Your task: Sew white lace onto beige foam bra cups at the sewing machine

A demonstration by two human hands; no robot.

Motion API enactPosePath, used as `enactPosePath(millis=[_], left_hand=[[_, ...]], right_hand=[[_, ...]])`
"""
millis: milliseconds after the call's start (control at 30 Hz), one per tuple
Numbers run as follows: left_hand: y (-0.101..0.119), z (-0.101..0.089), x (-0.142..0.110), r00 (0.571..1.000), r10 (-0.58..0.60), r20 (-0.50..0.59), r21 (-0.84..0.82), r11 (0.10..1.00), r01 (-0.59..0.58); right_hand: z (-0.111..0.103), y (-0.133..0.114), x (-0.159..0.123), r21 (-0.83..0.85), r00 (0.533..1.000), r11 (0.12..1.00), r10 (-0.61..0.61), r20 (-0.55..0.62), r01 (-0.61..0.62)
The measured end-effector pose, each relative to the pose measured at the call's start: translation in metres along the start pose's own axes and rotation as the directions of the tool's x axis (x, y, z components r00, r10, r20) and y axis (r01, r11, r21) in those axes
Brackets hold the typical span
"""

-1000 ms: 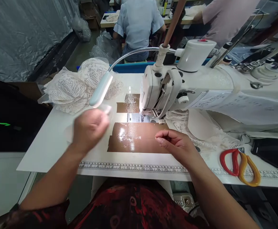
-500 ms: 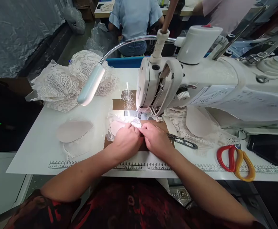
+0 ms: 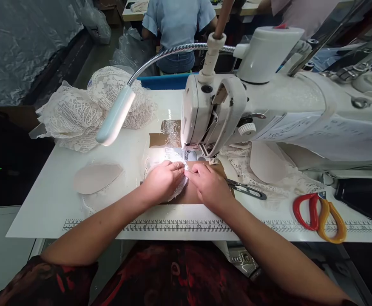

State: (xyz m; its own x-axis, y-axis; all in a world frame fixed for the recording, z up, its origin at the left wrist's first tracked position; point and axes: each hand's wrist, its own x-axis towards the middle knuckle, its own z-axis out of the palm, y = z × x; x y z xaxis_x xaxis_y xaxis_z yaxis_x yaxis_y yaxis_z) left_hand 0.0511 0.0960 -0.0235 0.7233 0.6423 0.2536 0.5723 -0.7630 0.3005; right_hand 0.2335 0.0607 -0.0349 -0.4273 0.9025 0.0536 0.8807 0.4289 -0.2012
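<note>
Under the needle of the white sewing machine [image 3: 194,112] lies a piece of white lace fabric [image 3: 180,189], brightly lit by the lamp. My left hand [image 3: 164,180] presses on the lace, its fingers bent together and pinching it close to the presser foot. My right hand [image 3: 209,185] is closed, with thumb and forefinger gripping the lace's right edge just in front of the needle. The fingertips of both hands nearly meet. Part of the lace is hidden beneath my left hand.
Beige cup pieces with lace [image 3: 98,178] lie at left, bunched lace [image 3: 74,110] behind them. A lamp [image 3: 115,114] hangs over the table. To the right are a dark metal tool [image 3: 248,189], more lace pieces [image 3: 267,163] and red-and-yellow-handled scissors [image 3: 319,216]. A person [image 3: 177,29] sits beyond.
My left hand has shifted slightly left and flattened somewhat. The lace has turned, and its edge now shows below my left hand. The view has moved slightly.
</note>
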Motion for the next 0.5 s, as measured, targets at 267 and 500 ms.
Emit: enactPosePath(millis=[267, 500], left_hand=[[-0.020, 0.006, 0.011, 0.999, 0.029, 0.033, 0.091, 0.995, -0.032], [-0.033, 0.009, 0.018, 0.998, 0.068, -0.017, 0.124, 0.990, -0.065]], right_hand=[[0.000, 0.000, 0.012, -0.081, 0.997, 0.994, 0.070, -0.037, -0.073], [0.000, 0.000, 0.018, -0.061, 0.990, 0.989, 0.132, -0.057, -0.135]])
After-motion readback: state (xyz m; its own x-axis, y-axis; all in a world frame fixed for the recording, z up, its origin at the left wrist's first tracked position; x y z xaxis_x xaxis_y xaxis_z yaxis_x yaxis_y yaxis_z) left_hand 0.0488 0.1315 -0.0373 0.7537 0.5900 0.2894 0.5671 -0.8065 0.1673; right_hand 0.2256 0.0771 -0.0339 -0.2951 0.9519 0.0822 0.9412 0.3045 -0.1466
